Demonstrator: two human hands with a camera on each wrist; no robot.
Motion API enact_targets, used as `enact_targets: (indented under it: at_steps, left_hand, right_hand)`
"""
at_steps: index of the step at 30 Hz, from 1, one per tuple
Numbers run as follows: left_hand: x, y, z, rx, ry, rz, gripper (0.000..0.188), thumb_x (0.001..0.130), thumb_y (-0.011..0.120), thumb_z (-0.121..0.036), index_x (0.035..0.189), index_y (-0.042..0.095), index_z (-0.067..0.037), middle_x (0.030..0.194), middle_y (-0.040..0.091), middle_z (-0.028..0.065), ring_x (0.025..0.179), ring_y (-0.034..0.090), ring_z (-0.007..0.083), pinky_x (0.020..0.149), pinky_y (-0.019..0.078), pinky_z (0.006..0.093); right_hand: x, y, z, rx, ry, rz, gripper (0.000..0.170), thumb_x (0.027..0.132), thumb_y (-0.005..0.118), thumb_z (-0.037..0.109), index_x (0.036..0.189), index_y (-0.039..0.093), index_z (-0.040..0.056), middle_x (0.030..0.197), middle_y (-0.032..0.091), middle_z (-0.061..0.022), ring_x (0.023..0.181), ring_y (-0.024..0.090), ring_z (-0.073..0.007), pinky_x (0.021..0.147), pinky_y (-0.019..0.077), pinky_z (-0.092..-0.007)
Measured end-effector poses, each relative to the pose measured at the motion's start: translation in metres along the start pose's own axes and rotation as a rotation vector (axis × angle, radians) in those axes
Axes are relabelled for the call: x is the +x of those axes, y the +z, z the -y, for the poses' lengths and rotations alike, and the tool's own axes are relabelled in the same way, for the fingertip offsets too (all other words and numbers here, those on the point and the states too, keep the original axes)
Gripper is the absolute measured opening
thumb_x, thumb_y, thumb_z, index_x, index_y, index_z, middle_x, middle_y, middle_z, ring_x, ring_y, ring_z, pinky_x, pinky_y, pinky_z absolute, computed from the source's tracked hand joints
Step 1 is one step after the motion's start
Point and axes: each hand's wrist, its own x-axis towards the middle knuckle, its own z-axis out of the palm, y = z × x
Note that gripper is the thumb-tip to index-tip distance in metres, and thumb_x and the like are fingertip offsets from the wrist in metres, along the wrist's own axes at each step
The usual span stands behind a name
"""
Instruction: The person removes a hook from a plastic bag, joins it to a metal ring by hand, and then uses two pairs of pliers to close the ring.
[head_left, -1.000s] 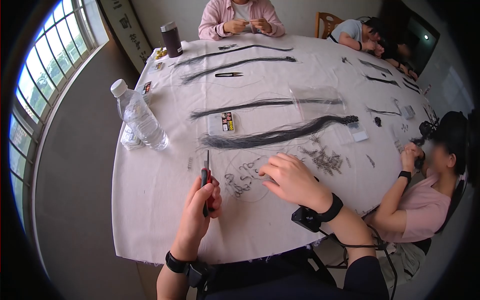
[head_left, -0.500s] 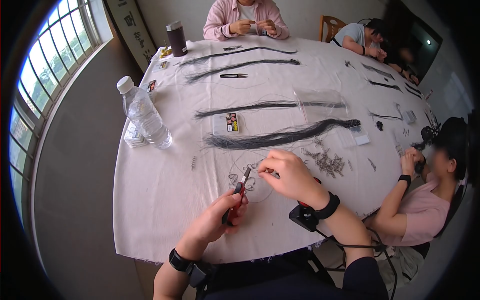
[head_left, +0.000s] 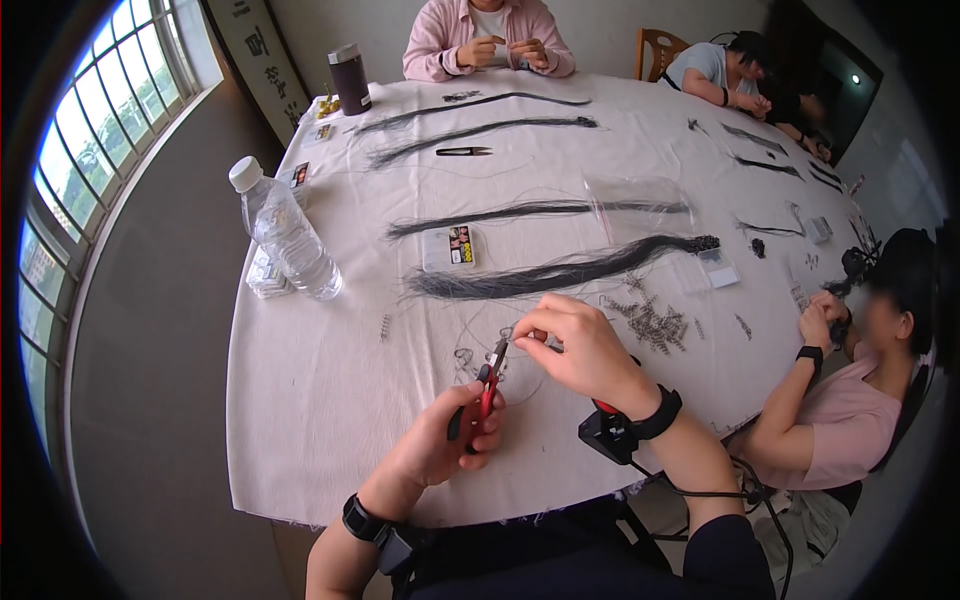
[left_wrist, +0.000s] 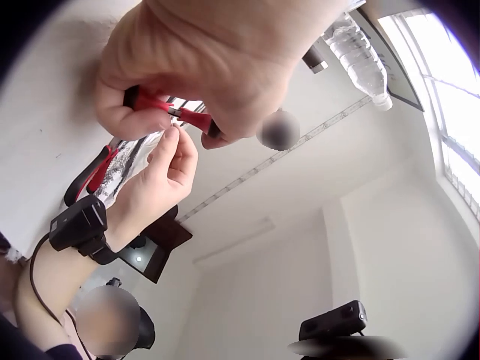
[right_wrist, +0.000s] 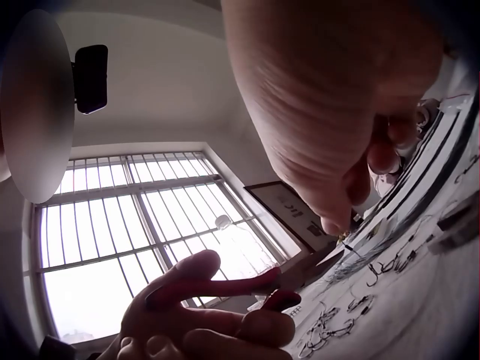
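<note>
The left hand [head_left: 440, 440] grips red and black pliers [head_left: 488, 388], fingers curled round spread handles, jaw end pointing up and right. Just beyond the jaws, thumb and forefinger of the right hand [head_left: 580, 345] pinch a small metal piece, its shape too small to tell. In the left wrist view the right fingertips [left_wrist: 172, 133] meet at the tips of the pliers [left_wrist: 174, 112]. Dark wire hooks [right_wrist: 326, 330] lie loose on the cloth below both hands in the right wrist view. A second red-handled tool [left_wrist: 99, 174] lies by the right wrist, partly hidden.
Beyond the hands stretches a long dark strand bundle [head_left: 560, 275]; a small labelled box [head_left: 450, 248] lies behind it. Small springs [head_left: 652, 325] are heaped to the right. A water bottle [head_left: 290, 235] stands at the left. Other people sit round the table [head_left: 320, 430].
From the near left, the left hand has brought the pliers up to the right fingertips, and their handles have spread. The right thumb and forefinger, apart earlier, have closed in a pinch.
</note>
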Motion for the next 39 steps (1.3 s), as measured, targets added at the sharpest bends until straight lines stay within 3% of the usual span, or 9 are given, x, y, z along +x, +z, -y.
enact_targets:
  at_steps: [18, 29, 36, 38, 39]
  left_hand:
    - [0.004, -0.002, 0.0, -0.192, -0.034, 0.109, 0.043, 0.096, 0.044, -0.043, 0.105, 0.056, -0.003, 0.083, 0.046, 0.0029, 0.066, 0.043, 0.0123, 0.044, 0.0344, 0.0215]
    - [0.004, 0.0, 0.001, -0.222, -0.038, 0.099, 0.034, 0.098, 0.043, -0.037, 0.102, 0.055, -0.006, 0.08, 0.042, 0.0009, 0.063, 0.04, 0.0091, 0.039, 0.0305, 0.0181]
    - [0.001, 0.006, 0.0, -0.131, -0.012, 0.079, 0.025, 0.102, 0.041, -0.033, 0.098, 0.05, -0.01, 0.077, 0.039, -0.0023, 0.06, 0.036, 0.0076, 0.043, 0.0286, 0.021]
    - [0.0, 0.007, 0.001, -0.124, 0.001, 0.028, 0.018, 0.101, 0.044, -0.029, 0.098, 0.048, -0.011, 0.078, 0.038, -0.0031, 0.06, 0.035, 0.007, 0.043, 0.028, 0.0213]
    - [-0.001, 0.009, 0.001, -0.123, 0.001, 0.029, 0.018, 0.101, 0.044, -0.029, 0.098, 0.048, -0.011, 0.078, 0.038, -0.0031, 0.06, 0.035, 0.007, 0.043, 0.028, 0.0213]
  right_hand:
    - [-0.001, -0.001, 0.001, 0.062, 0.026, 0.015, 0.006, 0.083, 0.071, 0.006, 0.087, 0.069, 0.0041, 0.079, 0.062, -0.008, 0.068, 0.064, -0.0222, 0.063, 0.0491, -0.0336]
    - [-0.002, -0.003, 0.001, 0.082, 0.052, 0.018, 0.005, 0.083, 0.07, 0.006, 0.088, 0.068, 0.004, 0.079, 0.062, -0.0083, 0.068, 0.064, -0.0221, 0.063, 0.0493, -0.0334]
    - [-0.003, -0.002, -0.002, 0.06, 0.061, -0.016, 0.004, 0.084, 0.069, 0.005, 0.088, 0.067, 0.0041, 0.077, 0.06, -0.0084, 0.067, 0.063, -0.0232, 0.062, 0.0486, -0.0342]
    - [-0.003, -0.002, -0.005, 0.06, 0.041, -0.034, 0.006, 0.084, 0.069, 0.003, 0.09, 0.067, 0.0031, 0.078, 0.06, -0.0058, 0.068, 0.06, -0.0158, 0.058, 0.0457, -0.0281]
    - [-0.004, -0.004, -0.003, 0.059, 0.041, -0.035, 0.006, 0.084, 0.069, 0.003, 0.09, 0.067, 0.0031, 0.078, 0.06, -0.0058, 0.068, 0.06, -0.0158, 0.058, 0.0457, -0.0281]
